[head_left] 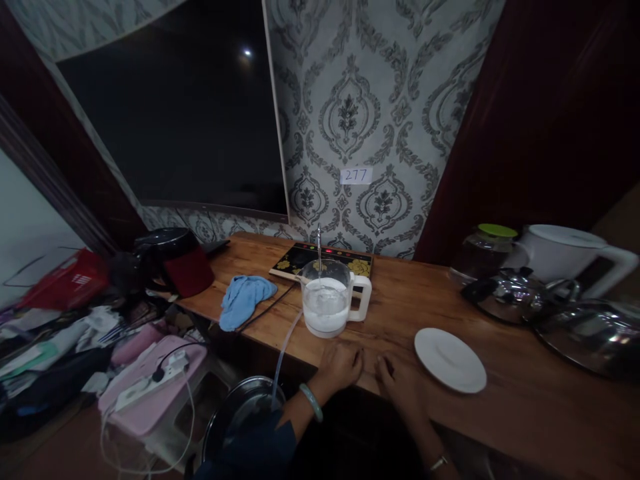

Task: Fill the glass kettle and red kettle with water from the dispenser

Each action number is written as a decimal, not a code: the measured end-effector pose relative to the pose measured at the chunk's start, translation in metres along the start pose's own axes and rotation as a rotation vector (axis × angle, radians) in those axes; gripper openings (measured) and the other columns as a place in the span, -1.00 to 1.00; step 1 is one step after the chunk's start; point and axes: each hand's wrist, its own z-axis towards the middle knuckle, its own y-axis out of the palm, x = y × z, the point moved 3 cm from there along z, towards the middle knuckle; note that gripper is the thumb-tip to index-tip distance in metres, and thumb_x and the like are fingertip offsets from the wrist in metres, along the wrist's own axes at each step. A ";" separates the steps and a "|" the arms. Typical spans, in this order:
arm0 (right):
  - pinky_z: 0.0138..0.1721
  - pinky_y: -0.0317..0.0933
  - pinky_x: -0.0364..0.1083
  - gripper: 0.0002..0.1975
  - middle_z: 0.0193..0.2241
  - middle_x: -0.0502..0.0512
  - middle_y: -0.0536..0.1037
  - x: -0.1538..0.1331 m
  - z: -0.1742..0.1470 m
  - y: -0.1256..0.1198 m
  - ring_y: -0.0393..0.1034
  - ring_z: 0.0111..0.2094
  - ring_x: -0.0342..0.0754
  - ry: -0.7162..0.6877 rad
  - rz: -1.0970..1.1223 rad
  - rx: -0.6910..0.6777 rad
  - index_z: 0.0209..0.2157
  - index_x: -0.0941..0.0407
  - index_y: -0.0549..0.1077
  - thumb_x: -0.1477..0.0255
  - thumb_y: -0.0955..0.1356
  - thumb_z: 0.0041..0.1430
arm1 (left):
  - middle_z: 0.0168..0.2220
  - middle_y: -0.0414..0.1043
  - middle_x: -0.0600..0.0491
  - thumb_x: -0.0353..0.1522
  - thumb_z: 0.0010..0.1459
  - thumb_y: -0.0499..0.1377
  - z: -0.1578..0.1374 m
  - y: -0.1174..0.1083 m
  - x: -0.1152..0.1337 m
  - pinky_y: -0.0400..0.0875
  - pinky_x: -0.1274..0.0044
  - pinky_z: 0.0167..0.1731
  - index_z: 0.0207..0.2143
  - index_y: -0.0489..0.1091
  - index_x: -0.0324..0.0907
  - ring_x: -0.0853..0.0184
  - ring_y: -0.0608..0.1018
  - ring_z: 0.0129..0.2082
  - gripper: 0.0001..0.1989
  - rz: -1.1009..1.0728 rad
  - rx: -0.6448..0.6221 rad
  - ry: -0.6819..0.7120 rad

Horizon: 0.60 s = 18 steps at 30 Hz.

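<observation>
Wood-grained tabletop point(400, 300) | transparent rounded jug point(326, 308) | smooth white plate point(450, 360) | hands, left point(341, 365) and right point(397, 383), loosely closed

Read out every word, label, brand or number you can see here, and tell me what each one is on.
"277": handwritten on the white paper slip on the patterned wallpaper.
Too small and blurred to read: the red-lit display on the black, gold-flowered electric tea stove, and any marks along the lower bezel of the television.
I can make out no other text.
</observation>
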 end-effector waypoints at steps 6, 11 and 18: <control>-0.37 0.22 -0.08 -0.58 -0.50 0.13 0.59 -0.002 0.001 -0.002 0.48 -0.44 0.01 -0.001 0.009 -0.002 -0.49 0.08 0.48 0.27 0.13 0.28 | -0.39 0.56 -0.03 -0.39 0.19 0.05 0.000 0.002 -0.002 0.28 0.49 -0.34 -0.39 0.49 -0.19 0.28 0.55 -0.36 -0.78 0.003 0.011 0.004; -0.36 0.23 -0.07 -0.56 -0.49 0.15 0.59 0.002 -0.001 0.002 0.47 -0.44 0.01 -0.001 -0.012 -0.018 -0.47 0.10 0.48 0.25 0.12 0.31 | -0.38 0.56 -0.03 -0.39 0.18 0.04 0.000 0.003 -0.002 0.30 0.48 -0.33 -0.39 0.48 -0.19 0.27 0.55 -0.36 -0.78 0.027 -0.002 0.009; -0.04 0.25 0.08 -0.63 -0.23 0.20 0.61 -0.035 -0.002 -0.003 0.45 -0.15 0.08 -0.205 0.071 0.150 -0.23 0.11 0.53 0.32 0.14 0.35 | -0.27 0.52 -0.07 -0.38 0.16 0.08 0.001 0.016 -0.010 0.41 0.41 -0.24 -0.25 0.45 -0.18 0.25 0.53 -0.27 -0.83 0.021 0.029 0.021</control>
